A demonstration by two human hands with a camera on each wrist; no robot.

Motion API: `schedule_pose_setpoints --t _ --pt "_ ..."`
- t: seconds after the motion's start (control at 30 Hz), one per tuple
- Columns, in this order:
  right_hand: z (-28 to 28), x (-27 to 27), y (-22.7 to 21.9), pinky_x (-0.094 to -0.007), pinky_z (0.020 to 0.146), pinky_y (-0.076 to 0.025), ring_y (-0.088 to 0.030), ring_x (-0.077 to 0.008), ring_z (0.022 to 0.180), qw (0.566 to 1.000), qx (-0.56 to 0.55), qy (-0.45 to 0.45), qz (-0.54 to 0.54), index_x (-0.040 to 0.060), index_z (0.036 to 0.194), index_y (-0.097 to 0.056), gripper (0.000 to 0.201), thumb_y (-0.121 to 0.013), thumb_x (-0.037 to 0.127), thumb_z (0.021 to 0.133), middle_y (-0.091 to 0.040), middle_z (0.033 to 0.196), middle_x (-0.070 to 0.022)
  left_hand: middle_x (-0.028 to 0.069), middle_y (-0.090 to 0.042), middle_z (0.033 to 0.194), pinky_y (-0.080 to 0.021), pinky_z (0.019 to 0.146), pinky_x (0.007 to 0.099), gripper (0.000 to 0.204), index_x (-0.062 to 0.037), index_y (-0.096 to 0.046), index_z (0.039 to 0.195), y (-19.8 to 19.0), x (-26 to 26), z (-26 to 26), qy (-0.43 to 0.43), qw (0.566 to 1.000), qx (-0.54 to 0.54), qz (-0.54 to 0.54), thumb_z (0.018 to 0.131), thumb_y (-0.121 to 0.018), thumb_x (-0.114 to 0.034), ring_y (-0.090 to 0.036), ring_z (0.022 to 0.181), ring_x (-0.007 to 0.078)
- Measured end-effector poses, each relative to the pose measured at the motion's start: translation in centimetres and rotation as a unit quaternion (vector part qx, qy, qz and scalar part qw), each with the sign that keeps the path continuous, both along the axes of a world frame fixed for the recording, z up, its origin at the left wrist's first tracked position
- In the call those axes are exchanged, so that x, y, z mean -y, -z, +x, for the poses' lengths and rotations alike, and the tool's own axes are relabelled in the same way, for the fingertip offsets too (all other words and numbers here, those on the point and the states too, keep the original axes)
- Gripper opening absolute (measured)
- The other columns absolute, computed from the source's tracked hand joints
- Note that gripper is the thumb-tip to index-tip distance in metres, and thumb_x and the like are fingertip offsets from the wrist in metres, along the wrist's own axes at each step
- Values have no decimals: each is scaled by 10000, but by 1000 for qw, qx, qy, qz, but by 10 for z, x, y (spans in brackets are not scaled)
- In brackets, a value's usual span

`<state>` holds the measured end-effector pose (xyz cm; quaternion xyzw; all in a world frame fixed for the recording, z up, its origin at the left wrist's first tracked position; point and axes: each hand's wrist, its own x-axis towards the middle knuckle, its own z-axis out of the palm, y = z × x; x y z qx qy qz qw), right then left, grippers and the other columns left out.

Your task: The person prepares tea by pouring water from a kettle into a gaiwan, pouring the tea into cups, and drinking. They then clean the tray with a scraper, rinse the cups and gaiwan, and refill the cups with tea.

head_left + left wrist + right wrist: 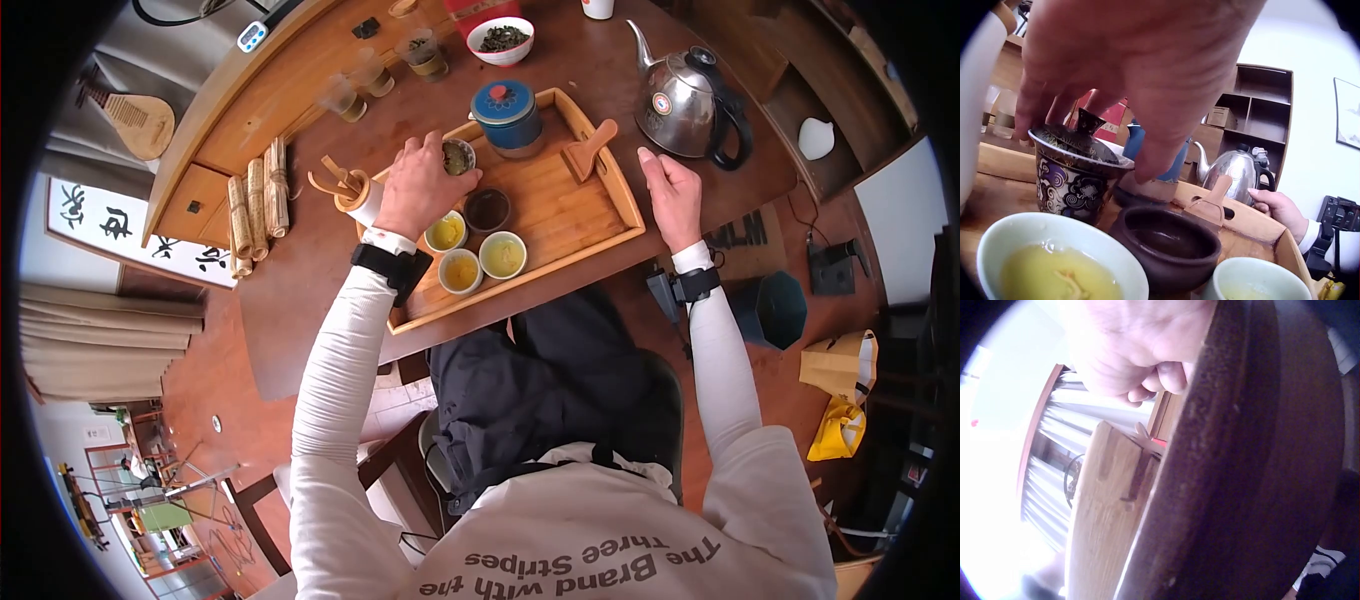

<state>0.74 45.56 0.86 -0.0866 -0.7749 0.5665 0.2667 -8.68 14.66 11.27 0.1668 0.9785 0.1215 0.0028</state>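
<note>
My left hand spans the rim of a dark patterned lidded tea bowl, thumb on one side and fingers on the other. Its knobbed lid sits tilted on top. The bowl is over the wooden tray. Close by are a small dark brown bowl and pale cups of yellow tea: one cup, a second cup and a third cup. At the table edge beside the tray's right side, my right hand rests with fingers loosely curled, holding nothing.
A blue lidded jar and a wooden scoop are on the tray. Right of it stands a steel kettle. Behind are a bowl of tea leaves and several glasses. A white tool holder stands left, near bamboo rolls.
</note>
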Motion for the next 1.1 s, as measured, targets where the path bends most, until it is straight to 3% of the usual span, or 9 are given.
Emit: schedule_pose_setpoints --t 0.3,0.47,0.57,0.67,1.1 --pt "-1 0 2 -316 545 -345 -373 -78 604 1000 -1 1 -1 -25 688 -524 478 -684 283 1016 -430 591 -21 286 -660 1150 -531 979 473 743 31 -568 1342 5 4 2 7 997 -57 56 774 -839 -363 -643 1113 436" --pt "-1 -1 3 -312 547 -348 -377 -79 602 1000 -3 -3 -2 -25 687 -528 479 -688 287 1014 -435 591 -17 245 -705 1107 -554 929 449 689 19 -617 1271 -24 4 6 16 987 -107 116 748 -866 -353 -692 1051 372" --pt "-1 -1 4 -313 549 -348 -375 -81 603 1000 3 2 -7 -26 688 -523 479 -685 284 1015 -432 592 -20 238 -721 1111 -560 924 440 690 13 -618 1277 -50 1 10 0 986 -96 135 753 -863 -361 -701 1055 366" --pt "-1 0 4 -315 552 -349 -374 -81 607 1000 -1 -1 -12 -28 688 -518 479 -686 281 1013 -431 594 -21 232 -726 1107 -562 924 439 701 6 -619 1290 -51 5 8 14 986 -107 125 756 -861 -379 -704 1054 365" --pt "-2 1 1 -321 555 -352 -374 -84 607 1000 9 3 4 -31 690 -514 483 -685 285 1013 -431 596 -26 255 -685 1123 -547 949 467 747 10 -606 1321 17 14 3 13 992 -82 92 744 -873 -382 -667 1077 409"
